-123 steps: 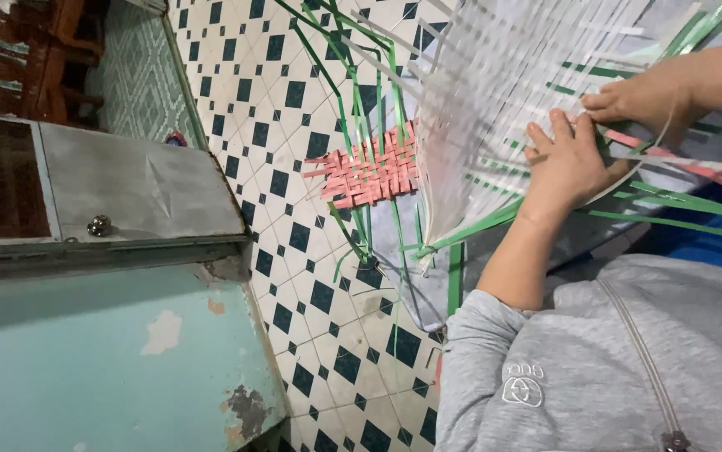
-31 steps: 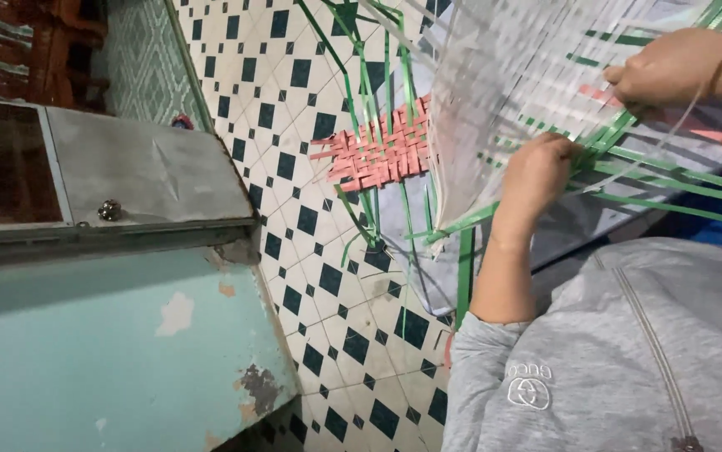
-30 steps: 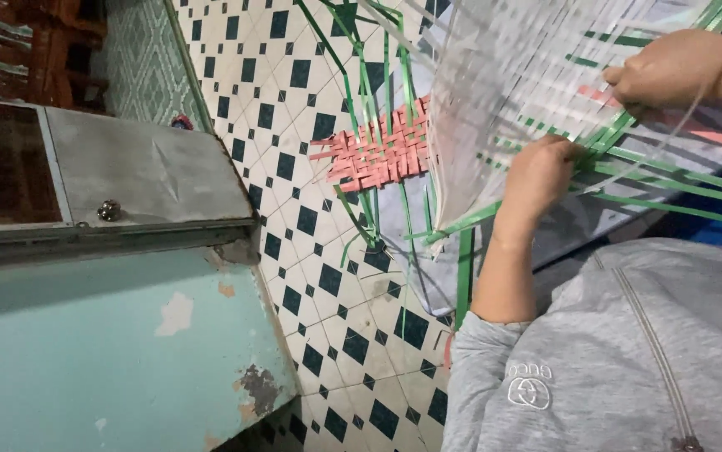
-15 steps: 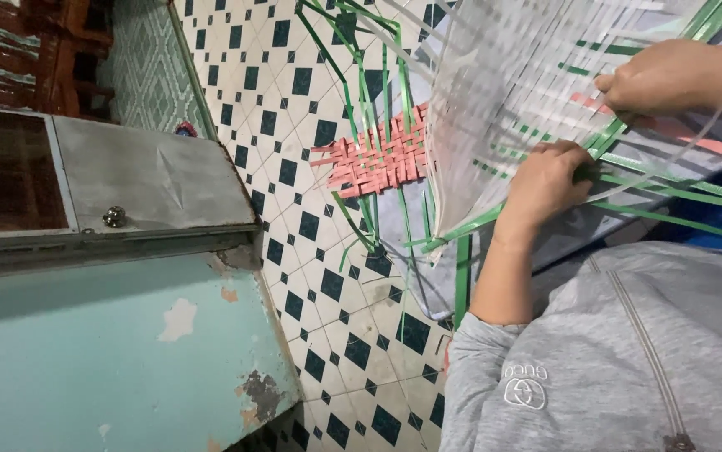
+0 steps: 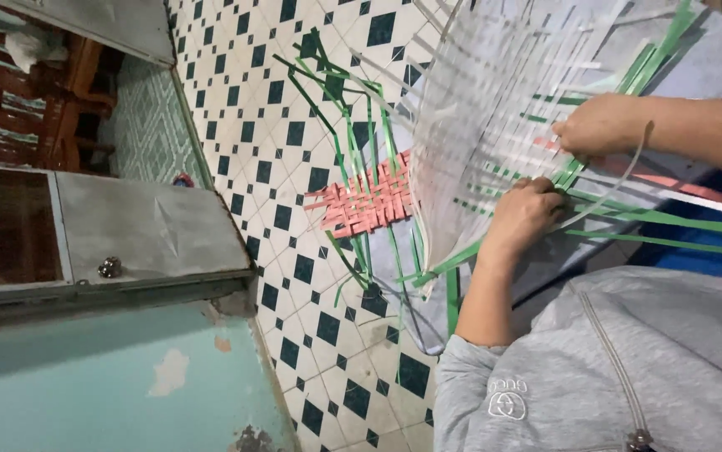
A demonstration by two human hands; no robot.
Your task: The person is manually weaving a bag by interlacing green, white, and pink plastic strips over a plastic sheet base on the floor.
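While 2 hands, left (image 5: 521,216) & right (image 5: 599,125), pinch green strips (image 5: 654,219), 1 pink mat (image 5: 367,199) lies nearby.

White-and-green woven strips (image 5: 495,109), a pink woven patch (image 5: 369,199), white floor tiles (image 5: 269,100) with dark diamonds.

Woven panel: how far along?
Done: a wide white-strip panel is woven; a small pink woven piece lies on the tiled floor. In hand: left hand grips green strips, right hand pinches a white strip. Left: many strip ends stick out unwoven.
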